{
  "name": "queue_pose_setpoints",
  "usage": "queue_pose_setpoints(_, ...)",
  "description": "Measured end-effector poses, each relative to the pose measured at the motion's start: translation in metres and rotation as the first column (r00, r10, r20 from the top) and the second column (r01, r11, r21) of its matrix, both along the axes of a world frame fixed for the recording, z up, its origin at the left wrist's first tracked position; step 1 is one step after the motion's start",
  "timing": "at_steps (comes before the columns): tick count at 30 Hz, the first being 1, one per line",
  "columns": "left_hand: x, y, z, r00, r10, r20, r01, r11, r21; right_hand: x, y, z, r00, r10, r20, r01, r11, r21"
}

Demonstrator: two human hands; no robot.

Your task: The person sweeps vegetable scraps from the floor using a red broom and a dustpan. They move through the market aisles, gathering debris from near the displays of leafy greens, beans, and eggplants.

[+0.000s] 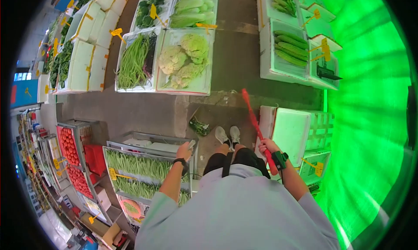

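My right hand [267, 147] was clamped around the lower part of a red stick [252, 115], fingers wrapped fully round it. The stick slanted up and away from my fist over the concrete floor [130, 110], passing beside my shoes [228, 134]. Its far tip ended just short of a white crate of cauliflower [185, 60]. A dark wristband [281, 159] sat right behind that fist. Just outward of the grip stood a closed white foam box [289, 134], close beside the stick; I could not tell whether the two touched. Well ahead of that fist lay a crate of cucumbers [289, 47]. My left hand [183, 152] was curled shut on a small grey object [191, 143], too small for me to say what it was, and a black band [180, 162] circled that wrist. That hand hung at the metal rim of a rack [152, 139], with long green beans [139, 165] lying in the tray under my forearm. Further outward from it were tomatoes [67, 141]. Between my two fists were my own legs, and a scrap of green leaves [200, 128] lay on the floor just ahead of the left hand.
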State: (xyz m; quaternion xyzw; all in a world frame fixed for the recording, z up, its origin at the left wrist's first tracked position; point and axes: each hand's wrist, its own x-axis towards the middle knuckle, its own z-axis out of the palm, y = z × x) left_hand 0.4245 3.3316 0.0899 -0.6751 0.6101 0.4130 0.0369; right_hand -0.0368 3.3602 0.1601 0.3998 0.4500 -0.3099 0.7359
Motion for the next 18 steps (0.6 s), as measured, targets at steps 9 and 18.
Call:
queue_pose_setpoints(9, -0.021, -0.028, -0.038, 0.990, -0.040, 0.134, 0.039, 0.999, 0.005, 0.071, -0.061, -0.114, 0.585, 0.644, -0.493, -0.786, 0.601, -0.147)
queue_pose_setpoints(18, -0.054, -0.061, -0.060, 0.987, -0.083, 0.135, 0.075, 0.995, 0.065, 0.208, -0.028, 0.001, 0.208, 0.815, -0.541, -0.972, 0.235, -0.021)
